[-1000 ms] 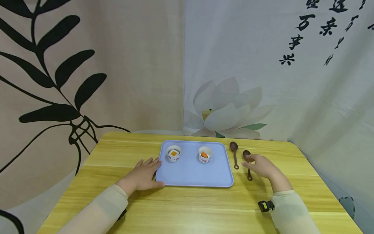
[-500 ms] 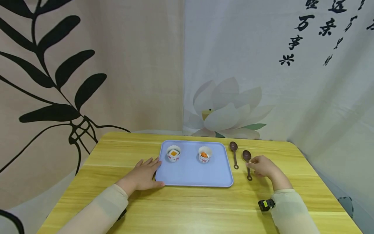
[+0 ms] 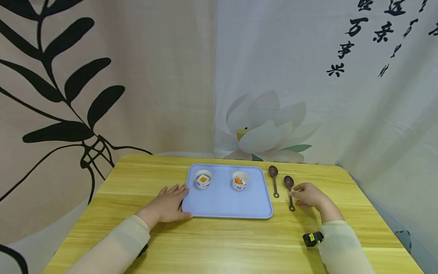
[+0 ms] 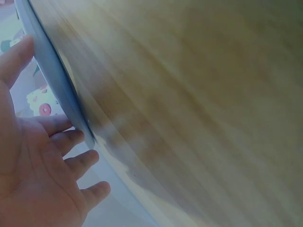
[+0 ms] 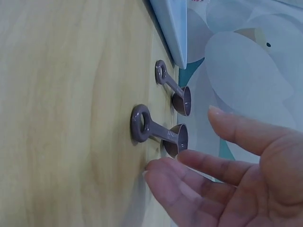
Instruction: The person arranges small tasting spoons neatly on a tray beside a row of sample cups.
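My left hand (image 3: 167, 205) lies along the left edge of a light blue tray (image 3: 226, 207), touching it with fingers extended; the tray's rim (image 4: 52, 78) passes between thumb and fingers in the left wrist view. On the tray stand a small patterned cup (image 3: 203, 185) with a white-and-yellow piece and a second cup (image 3: 239, 185) with an orange piece. My right hand (image 3: 310, 198) is just right of a brown measuring spoon (image 3: 289, 182). In the right wrist view its thumb stands apart and its fingers are loosely bent beside the spoon (image 5: 140, 124), gripping nothing.
Another brown measuring spoon (image 3: 273, 171) lies between the tray and the nearer spoon. Everything sits on a yellow wooden table (image 3: 219, 243). Printed curtains (image 3: 171, 95) hang behind its back edge.
My right hand has drawn back from over the nearer spoon to its right side, uncovering the bowl. The spoons, tray and left hand look almost unmoved.
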Demonstrator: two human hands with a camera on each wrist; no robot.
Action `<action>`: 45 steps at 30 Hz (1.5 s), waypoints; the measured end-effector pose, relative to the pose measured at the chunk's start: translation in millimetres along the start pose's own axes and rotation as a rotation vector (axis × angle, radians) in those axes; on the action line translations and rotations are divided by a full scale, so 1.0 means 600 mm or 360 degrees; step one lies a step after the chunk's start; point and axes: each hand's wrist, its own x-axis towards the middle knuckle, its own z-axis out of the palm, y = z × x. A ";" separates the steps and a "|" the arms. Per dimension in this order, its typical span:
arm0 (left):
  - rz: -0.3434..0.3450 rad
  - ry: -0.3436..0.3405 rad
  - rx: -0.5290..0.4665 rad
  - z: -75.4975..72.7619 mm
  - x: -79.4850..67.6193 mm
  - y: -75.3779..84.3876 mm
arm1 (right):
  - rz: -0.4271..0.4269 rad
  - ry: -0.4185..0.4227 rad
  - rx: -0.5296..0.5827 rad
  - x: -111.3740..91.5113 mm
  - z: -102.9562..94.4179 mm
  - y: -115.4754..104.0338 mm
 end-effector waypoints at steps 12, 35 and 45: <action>0.0000 -0.0003 -0.0010 0.000 0.001 -0.002 | 0.0051 -0.0024 0.0188 0.007 0.002 0.008; 0.0009 0.0003 -0.0012 0.001 0.001 -0.003 | 0.0111 -0.0015 0.0404 0.020 0.020 0.018; 0.0020 0.0010 -0.0023 0.001 0.001 -0.004 | 0.0125 0.0040 0.0371 0.023 0.027 0.012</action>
